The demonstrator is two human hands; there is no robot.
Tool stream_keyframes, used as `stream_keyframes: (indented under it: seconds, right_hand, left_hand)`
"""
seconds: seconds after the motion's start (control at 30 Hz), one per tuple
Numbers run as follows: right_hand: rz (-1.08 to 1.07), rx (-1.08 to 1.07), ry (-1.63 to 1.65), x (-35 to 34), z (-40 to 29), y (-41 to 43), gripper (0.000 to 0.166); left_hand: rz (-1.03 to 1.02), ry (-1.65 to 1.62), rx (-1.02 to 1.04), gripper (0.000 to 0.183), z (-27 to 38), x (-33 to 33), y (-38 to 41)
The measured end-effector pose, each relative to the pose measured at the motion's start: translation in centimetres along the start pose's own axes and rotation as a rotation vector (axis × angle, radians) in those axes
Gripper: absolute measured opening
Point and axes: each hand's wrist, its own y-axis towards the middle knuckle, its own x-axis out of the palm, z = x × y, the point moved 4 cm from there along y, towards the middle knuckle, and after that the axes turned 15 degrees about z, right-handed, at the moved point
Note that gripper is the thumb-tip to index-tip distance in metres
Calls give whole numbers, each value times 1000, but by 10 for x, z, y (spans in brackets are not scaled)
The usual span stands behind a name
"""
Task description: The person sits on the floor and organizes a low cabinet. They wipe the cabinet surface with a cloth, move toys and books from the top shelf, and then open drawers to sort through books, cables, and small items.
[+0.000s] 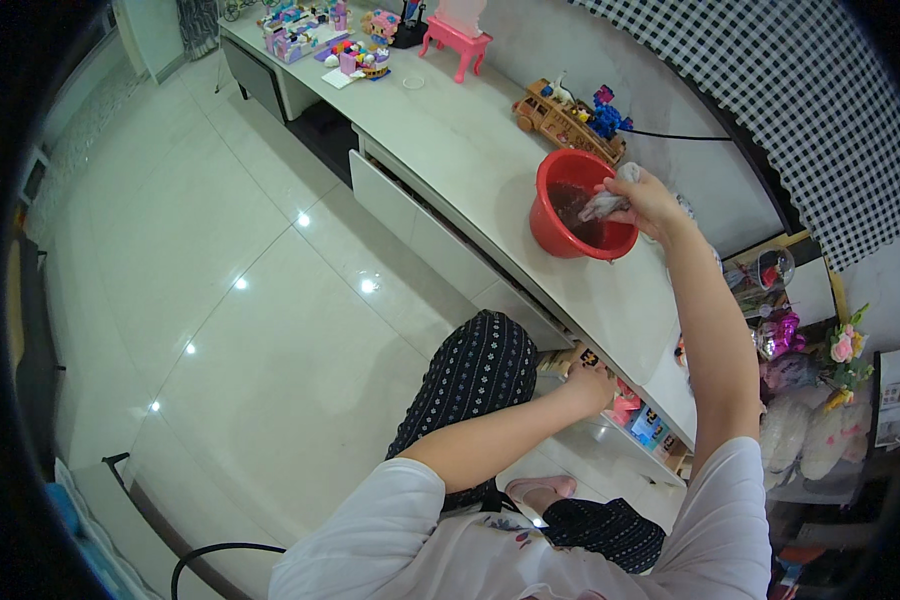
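Note:
My right hand [649,204] is shut on a wet grey cloth [607,204], one end bunched above the fingers and the other hanging inside a red plastic bucket [547,219]. Dark-looking water [570,202] lies in the bucket, which stands on a long white cabinet top [480,161]. Lower down, my left hand [591,388] rests at the cabinet's front, by a low open compartment [664,469] of boxes and small items. Its fingers are partly hidden, so whether they grip anything is unclear.
Behind the bucket stands a wooden toy bus [562,124] carrying small toys. Toy brick builds [300,34] and a pink toy dressing table [457,41] sit farther along. A white drawer [412,225] is pulled partly out. Flowers [844,349] and wrapped plush toys [810,435] are at right.

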Motion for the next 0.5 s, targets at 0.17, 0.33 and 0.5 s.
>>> stream_keyframes:
  seconds: [0.17, 0.33, 0.5]
  right_hand:
    - [128, 31, -44, -13, 23, 33, 53]
    - [89, -214, -245, 12, 6, 2, 82]
    - [112, -569, -788, 10, 1, 8, 64]
  left_hand:
    - [-16, -26, -18, 30, 4, 4, 3]
    - [-53, 0, -26, 30, -1, -6, -1]
    - [-38, 26, 31, 31, 0, -4, 0]
